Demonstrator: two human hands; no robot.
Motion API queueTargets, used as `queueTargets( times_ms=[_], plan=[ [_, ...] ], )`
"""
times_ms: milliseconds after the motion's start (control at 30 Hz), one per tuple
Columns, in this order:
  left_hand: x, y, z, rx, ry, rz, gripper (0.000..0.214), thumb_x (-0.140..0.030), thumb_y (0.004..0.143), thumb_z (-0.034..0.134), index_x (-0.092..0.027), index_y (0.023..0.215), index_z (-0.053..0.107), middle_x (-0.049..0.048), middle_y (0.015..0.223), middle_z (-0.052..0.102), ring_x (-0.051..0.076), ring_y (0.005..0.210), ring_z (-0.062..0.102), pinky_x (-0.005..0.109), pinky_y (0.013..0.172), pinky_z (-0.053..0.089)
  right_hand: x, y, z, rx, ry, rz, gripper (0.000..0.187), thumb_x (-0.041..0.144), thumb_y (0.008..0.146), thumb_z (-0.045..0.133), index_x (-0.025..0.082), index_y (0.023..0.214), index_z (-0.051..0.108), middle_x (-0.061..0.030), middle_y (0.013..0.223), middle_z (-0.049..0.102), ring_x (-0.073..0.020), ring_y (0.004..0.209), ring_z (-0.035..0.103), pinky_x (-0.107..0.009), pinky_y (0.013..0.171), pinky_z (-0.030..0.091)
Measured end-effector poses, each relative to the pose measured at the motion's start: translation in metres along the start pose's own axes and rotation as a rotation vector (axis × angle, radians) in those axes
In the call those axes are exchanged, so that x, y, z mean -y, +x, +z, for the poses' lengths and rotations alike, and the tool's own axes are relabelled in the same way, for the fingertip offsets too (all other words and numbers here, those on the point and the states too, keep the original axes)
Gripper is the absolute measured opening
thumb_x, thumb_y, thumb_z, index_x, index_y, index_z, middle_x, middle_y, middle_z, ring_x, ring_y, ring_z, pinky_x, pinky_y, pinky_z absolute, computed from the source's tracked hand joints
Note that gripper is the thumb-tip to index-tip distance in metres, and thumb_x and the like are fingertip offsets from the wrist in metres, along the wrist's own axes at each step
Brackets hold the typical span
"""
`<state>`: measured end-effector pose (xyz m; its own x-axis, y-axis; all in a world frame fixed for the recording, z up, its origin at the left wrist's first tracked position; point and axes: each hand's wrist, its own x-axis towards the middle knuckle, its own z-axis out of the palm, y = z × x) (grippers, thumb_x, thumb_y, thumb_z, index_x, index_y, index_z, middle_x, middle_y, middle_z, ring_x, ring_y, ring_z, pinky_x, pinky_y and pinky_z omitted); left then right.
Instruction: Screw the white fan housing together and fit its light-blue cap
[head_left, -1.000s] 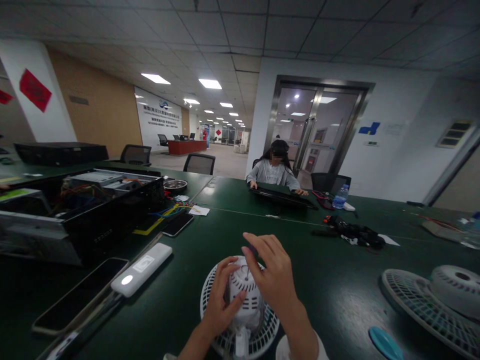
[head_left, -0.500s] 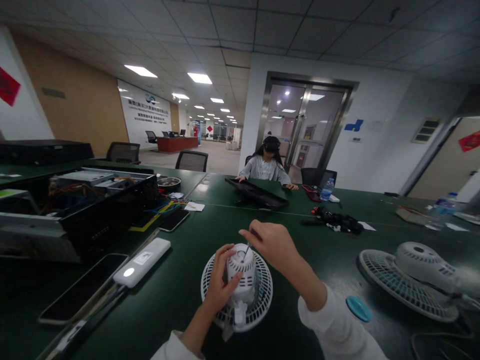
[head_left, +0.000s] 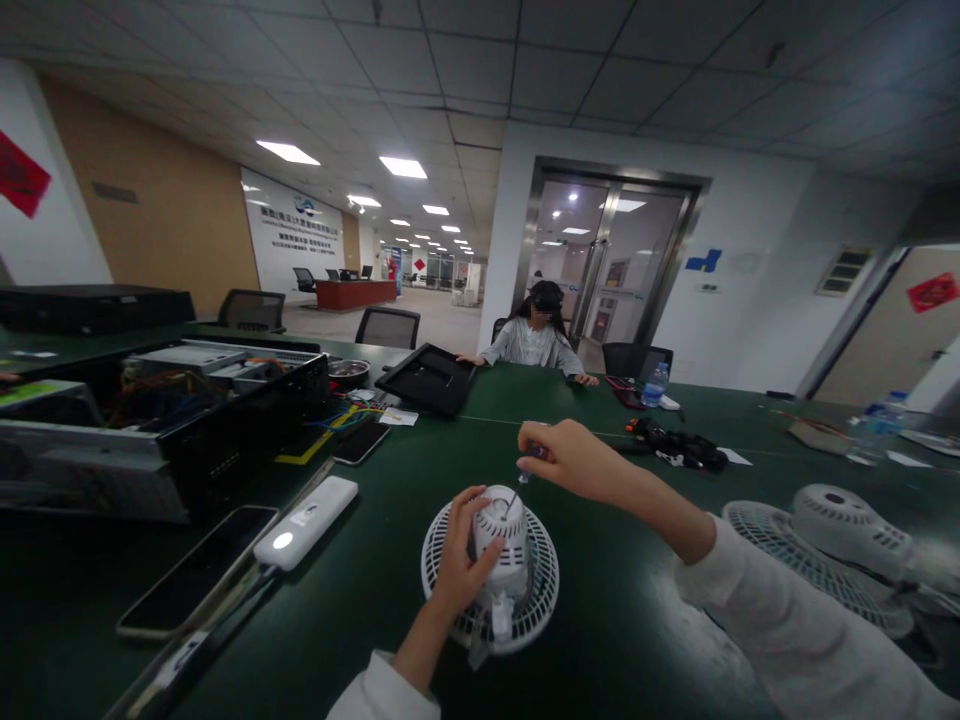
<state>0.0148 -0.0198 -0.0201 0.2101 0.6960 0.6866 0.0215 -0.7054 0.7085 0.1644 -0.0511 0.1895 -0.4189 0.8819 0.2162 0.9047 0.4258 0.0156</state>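
Observation:
A small white fan [head_left: 491, 570] lies face down on the green table [head_left: 622, 620], its motor housing pointing up. My left hand [head_left: 461, 560] is wrapped round the left side of that housing. My right hand [head_left: 574, 460] is closed on a small screwdriver [head_left: 523, 478], whose thin shaft slants down to the top of the housing.
A second white fan [head_left: 832, 540] lies at the right. At the left are an open computer case [head_left: 157, 420], two phones [head_left: 199, 570] and a white power bank [head_left: 306, 520]. Across the table a person [head_left: 534, 340] holds a dark panel [head_left: 427, 378]. Dark tools [head_left: 675, 445] and a bottle [head_left: 655, 384] lie beyond.
My right hand has risen from the fan housing and now holds the screwdriver higher, tip on the top. The person opposite has swung the dark panel to the left. The view shifted slightly.

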Motion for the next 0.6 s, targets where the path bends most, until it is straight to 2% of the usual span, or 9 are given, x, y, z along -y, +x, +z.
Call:
queueTargets(
  times_ms=[100,200,300,467,600],
  plan=[
    [0.0,0.0,0.0,-0.004,-0.007,0.0,0.036,-0.028,0.08,0.056,-0.023,0.114,0.048,0.0112,0.124,0.043,0.029,0.117,0.041,0.05,0.098,0.032,0.006,0.003,0.005,-0.016,-0.064,0.059,0.019,0.035,0.084,0.054,0.017,0.083,0.059,-0.0027,0.068,0.064,-0.0144,0.061,0.058,-0.023,0.054,0.031],
    [-0.001,0.001,0.0,-0.014,-0.012,0.009,0.036,-0.028,0.08,0.056,-0.022,0.114,0.048,0.0114,0.123,0.044,0.029,0.117,0.042,0.05,0.097,0.033,0.011,0.007,0.008,-0.02,-0.126,0.111,0.032,0.045,0.084,0.052,0.016,0.072,0.061,-0.0069,0.065,0.063,-0.0201,0.065,0.06,-0.025,0.053,0.027],
    [0.0,0.001,0.0,-0.023,-0.01,0.008,0.036,-0.029,0.079,0.057,-0.022,0.113,0.049,0.0115,0.123,0.044,0.03,0.117,0.043,0.05,0.097,0.034,0.014,0.009,0.008,-0.007,-0.126,0.136,0.035,0.044,0.084,0.051,0.016,0.066,0.061,-0.0087,0.065,0.063,-0.023,0.068,0.061,-0.026,0.053,0.027],
    [0.0,0.0,0.0,-0.03,-0.027,0.001,0.035,-0.029,0.079,0.057,-0.022,0.112,0.051,0.0115,0.124,0.045,0.03,0.117,0.043,0.05,0.097,0.034,0.014,0.006,0.0,0.058,0.031,0.128,0.022,0.036,0.085,0.053,0.019,0.079,0.064,-0.0037,0.07,0.065,-0.0179,0.07,0.061,-0.025,0.057,0.034],
    [0.001,0.001,0.001,-0.025,-0.02,0.004,0.034,-0.03,0.079,0.056,-0.021,0.112,0.051,0.0114,0.123,0.045,0.029,0.116,0.043,0.05,0.097,0.034,0.008,0.004,-0.009,0.197,0.235,0.132,0.022,0.033,0.084,0.051,0.015,0.08,0.064,-0.0001,0.06,0.063,-0.0108,0.053,0.058,-0.021,0.052,0.04]
  ],
)
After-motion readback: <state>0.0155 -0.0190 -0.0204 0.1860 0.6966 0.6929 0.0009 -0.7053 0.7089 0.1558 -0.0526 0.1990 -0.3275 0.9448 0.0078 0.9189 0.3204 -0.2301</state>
